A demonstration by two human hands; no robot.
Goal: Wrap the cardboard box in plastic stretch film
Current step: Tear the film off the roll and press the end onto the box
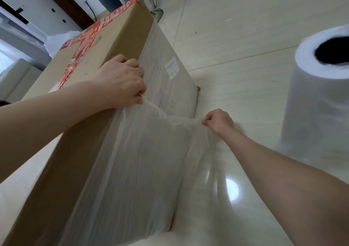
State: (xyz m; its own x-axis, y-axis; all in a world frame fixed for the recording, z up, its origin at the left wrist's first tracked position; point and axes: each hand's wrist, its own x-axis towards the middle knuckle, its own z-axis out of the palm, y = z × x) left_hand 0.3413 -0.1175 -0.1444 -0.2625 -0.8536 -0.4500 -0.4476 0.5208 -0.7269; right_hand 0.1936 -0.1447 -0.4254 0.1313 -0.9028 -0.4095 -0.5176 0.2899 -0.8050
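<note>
A large cardboard box (105,43) with red printed tape on top stands on the pale floor. Clear stretch film (147,160) covers its near and right sides. My left hand (122,81) rests at the box's top edge and pinches a twisted strand of the film. My right hand (219,122) is lower and to the right, fingers curled round the other end of that strand, which is pulled taut between the two hands. The white roll of stretch film (319,104) stands upright on the floor at the right, apart from both hands.
Glossy tiled floor (245,28) spreads to the right and behind the box. A stand's base with black cables (157,13) sits on the floor past the far corner of the box. A wall and dark door frame (62,2) lie at the upper left.
</note>
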